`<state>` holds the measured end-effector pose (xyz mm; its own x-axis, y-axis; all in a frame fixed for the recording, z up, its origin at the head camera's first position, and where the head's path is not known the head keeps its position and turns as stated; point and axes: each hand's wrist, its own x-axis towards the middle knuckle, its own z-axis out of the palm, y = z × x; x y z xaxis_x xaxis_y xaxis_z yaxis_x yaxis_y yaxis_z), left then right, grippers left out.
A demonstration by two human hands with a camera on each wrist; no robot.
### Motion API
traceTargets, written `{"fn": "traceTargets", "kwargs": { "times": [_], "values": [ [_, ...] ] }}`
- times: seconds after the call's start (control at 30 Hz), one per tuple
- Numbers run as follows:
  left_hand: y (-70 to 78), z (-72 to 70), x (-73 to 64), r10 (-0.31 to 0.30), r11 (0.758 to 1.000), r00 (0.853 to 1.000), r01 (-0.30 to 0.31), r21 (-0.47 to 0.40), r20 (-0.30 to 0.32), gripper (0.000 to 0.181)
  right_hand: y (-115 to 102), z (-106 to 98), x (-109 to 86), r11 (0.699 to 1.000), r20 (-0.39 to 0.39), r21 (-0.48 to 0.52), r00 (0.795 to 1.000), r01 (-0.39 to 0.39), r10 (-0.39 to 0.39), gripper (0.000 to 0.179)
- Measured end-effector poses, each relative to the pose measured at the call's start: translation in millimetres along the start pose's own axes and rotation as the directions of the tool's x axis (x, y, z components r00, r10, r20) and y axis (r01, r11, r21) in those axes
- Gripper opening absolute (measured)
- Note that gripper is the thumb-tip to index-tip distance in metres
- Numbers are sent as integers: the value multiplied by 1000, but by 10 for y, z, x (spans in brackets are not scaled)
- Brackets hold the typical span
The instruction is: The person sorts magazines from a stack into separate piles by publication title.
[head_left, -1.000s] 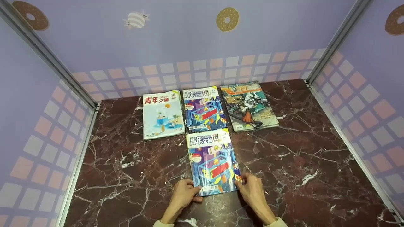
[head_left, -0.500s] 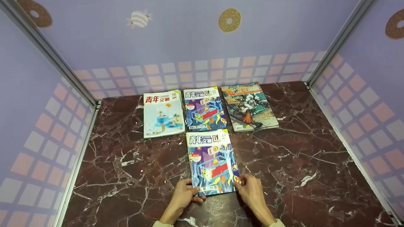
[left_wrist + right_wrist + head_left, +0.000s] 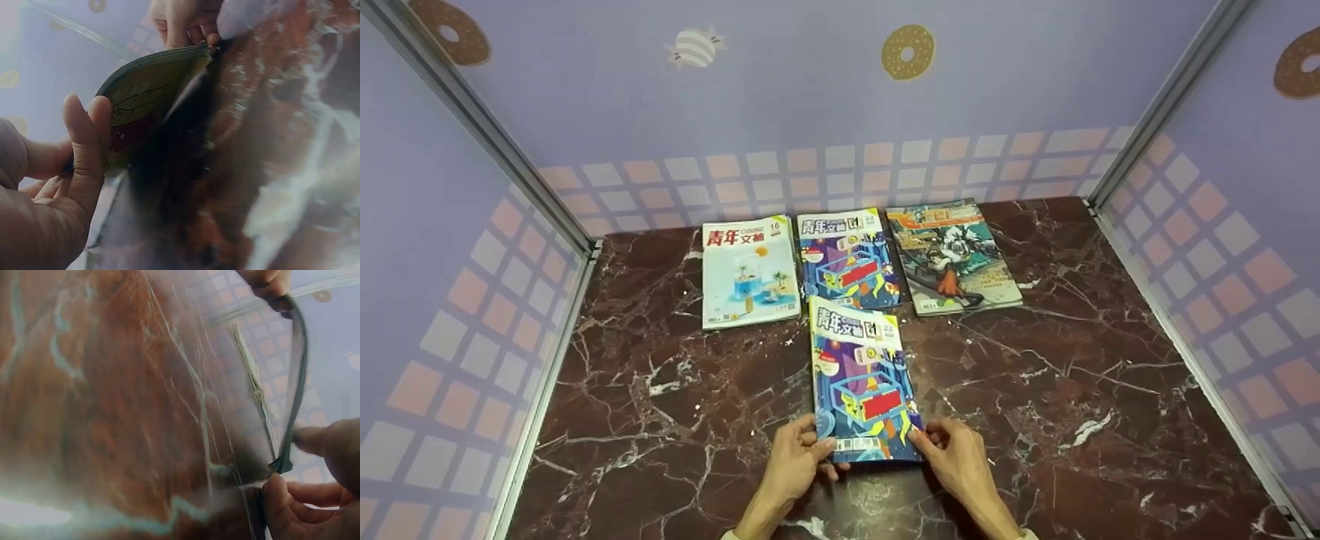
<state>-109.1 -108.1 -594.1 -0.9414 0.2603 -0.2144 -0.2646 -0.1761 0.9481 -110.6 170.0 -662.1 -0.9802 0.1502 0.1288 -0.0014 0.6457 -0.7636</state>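
In the head view a blue and purple magazine (image 3: 866, 386) with a white title band lies between both hands, front cover up. My left hand (image 3: 791, 461) grips its lower left corner, thumb on the cover and fingers beneath. At the lower right edge my right hand (image 3: 958, 456) pinches it between thumb and fingers. From the left wrist the magazine (image 3: 135, 118) shows from below, bowed and raised off the table near this corner. The right wrist view has its bent edge (image 3: 299, 377) side-on. Its top edge overlaps a matching magazine (image 3: 849, 259) behind.
To the left of that matching magazine lies a pale magazine (image 3: 750, 274) with red lettering. On its right sits a teal and orange comic-style magazine (image 3: 956, 255). The dark red marbled table (image 3: 660, 420) is enclosed by lilac panels (image 3: 780, 90) at the back and sides.
Both hands have lifted the front magazine and bowed it, so its cover looks narrower and glare has left it. Its top has shifted slightly right and up. The back magazines stay put.
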Motion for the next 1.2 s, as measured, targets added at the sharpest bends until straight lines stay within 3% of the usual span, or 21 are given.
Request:
{"fn": "traceTargets", "kwargs": {
  "times": [0.07, 0.13, 0.17, 0.23, 0.3, 0.33, 0.4, 0.5, 0.77, 1.07, 1.2],
  "values": [
    [47, 21, -9, 30, 1000, 999, -30, 9, 14, 39, -109, -79, -9, 995, 64, 90, 997, -53, 47, 32],
    [85, 44, -15, 52, 998, 998, -52, 18, 28, 40, -213, -153, -10, 963, 179, 214, 975, -166, 129, 34],
    [99, 53, -17, 61, 998, 998, -62, 21, 35, 39, -256, -184, -7, 933, 237, 271, 956, -238, 175, 36],
    [116, 63, -19, 80, 996, 996, -81, 30, 49, 38, -298, -213, 3, 841, 337, 368, 900, -397, 278, 37],
    [125, 65, -18, 99, 994, 993, -101, 36, 59, 36, -324, -231, 18, 757, 387, 431, 858, -492, 337, 35],
    [126, 63, -16, 106, 993, 992, -108, 41, 63, 34, -333, -237, 27, 727, 390, 455, 849, -514, 356, 33],
    [125, 57, -10, 118, 991, 991, -121, 54, 64, 32, -347, -246, 51, 698, 371, 489, 849, -524, 377, 28],
    [117, 47, 3, 122, 990, 991, -125, 71, 56, 29, -366, -255, 92, 700, 330, 511, 865, -500, 377, 22],
    [121, 14, 118, 119, 986, 993, -120, 115, 16, 24, -455, -274, 282, 775, 184, 518, 932, -363, 314, 15],
    [256, 19, 424, 150, 980, 988, -146, 138, -23, 18, -522, -294, 656, 879, 21, 437, 980, -188, 199, 14],
    [319, -35, 571, 138, 976, 989, -128, 175, -48, 20, -545, -209, 806, 903, -23, 411, 989, -122, 144, 14]
  ]
}}
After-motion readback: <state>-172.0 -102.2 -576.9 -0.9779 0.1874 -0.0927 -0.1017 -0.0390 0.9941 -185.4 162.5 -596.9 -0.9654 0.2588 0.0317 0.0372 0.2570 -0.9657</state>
